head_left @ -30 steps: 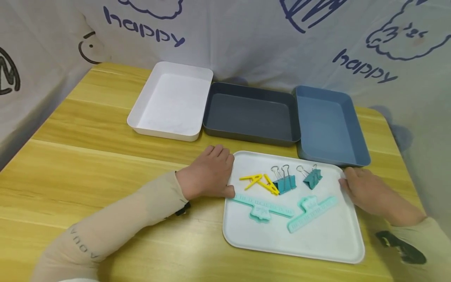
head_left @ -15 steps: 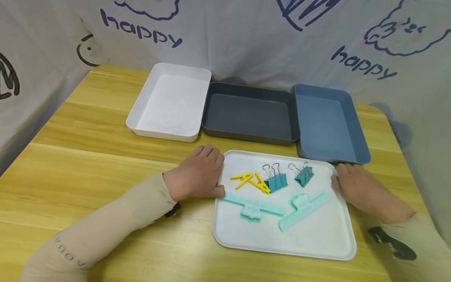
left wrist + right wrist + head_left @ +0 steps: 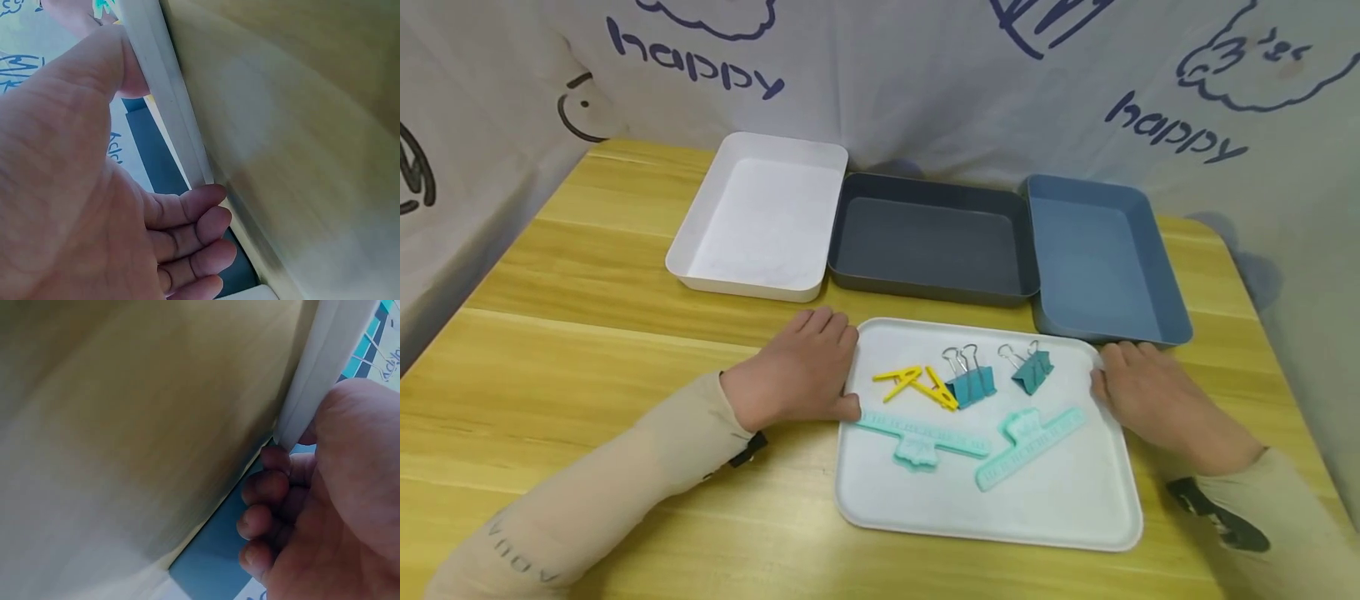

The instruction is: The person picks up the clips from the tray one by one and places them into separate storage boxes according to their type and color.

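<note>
A white tray (image 3: 985,508) lies on the table with both hands at its upper corners. My left hand (image 3: 805,367) holds the left edge, its thumb over the rim and fingers curled along the outside, as the left wrist view shows. My right hand (image 3: 1165,404) grips the right edge near the far corner, thumb on the rim. On the tray are yellow clothespins (image 3: 898,382), a teal binder clip (image 3: 973,386) and another binder clip (image 3: 1033,372) with wire handles raised. Nearer me lie a mint bag clip (image 3: 917,450) and a slanted mint bag clip (image 3: 1026,450).
Behind the tray stand a white bin (image 3: 760,225), a dark grey bin (image 3: 928,246) and a blue bin (image 3: 1097,250), side by side. The blue bin's front edge sits close to the tray's far right corner. A cloth (image 3: 925,75) with drawings hangs behind the wooden table (image 3: 587,308).
Both hands have slid the tray leftward across the table, with the clips and clothespins riding along. The bins keep their places.
</note>
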`<action>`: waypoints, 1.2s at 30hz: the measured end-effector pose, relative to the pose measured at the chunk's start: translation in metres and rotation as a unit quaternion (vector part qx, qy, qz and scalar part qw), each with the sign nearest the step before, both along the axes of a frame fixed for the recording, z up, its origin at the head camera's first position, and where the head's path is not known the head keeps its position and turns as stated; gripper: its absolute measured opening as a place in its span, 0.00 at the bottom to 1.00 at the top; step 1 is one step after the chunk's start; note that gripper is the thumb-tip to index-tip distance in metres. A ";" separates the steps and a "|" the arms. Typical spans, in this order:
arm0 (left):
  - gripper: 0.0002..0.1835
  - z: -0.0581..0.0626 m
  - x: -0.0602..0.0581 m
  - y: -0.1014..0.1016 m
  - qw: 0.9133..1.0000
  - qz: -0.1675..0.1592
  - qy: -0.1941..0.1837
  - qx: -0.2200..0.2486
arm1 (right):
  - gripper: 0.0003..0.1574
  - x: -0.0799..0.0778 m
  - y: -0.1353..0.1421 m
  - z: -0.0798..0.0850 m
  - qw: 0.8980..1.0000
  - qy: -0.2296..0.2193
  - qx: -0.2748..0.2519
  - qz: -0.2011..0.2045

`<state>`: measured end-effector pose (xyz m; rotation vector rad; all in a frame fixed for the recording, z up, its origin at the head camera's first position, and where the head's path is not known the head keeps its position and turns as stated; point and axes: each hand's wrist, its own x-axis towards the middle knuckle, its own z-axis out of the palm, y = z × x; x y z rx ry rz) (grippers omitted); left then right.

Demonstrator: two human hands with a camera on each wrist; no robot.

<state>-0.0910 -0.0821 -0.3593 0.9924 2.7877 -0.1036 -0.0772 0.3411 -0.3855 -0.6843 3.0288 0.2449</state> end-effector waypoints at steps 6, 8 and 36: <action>0.29 0.001 0.003 -0.010 1.000 -0.001 0.012 0.009 | 0.12 0.002 -0.008 0.002 1.000 0.005 -0.015 0.015; 0.28 0.001 0.004 -0.012 1.000 -0.002 0.016 0.007 | 0.11 0.001 -0.009 0.002 1.000 0.005 -0.021 0.019; 0.36 0.003 -0.008 -0.038 0.997 0.044 -0.055 -0.013 | 0.12 -0.005 -0.040 0.008 0.999 -0.042 -0.034 0.006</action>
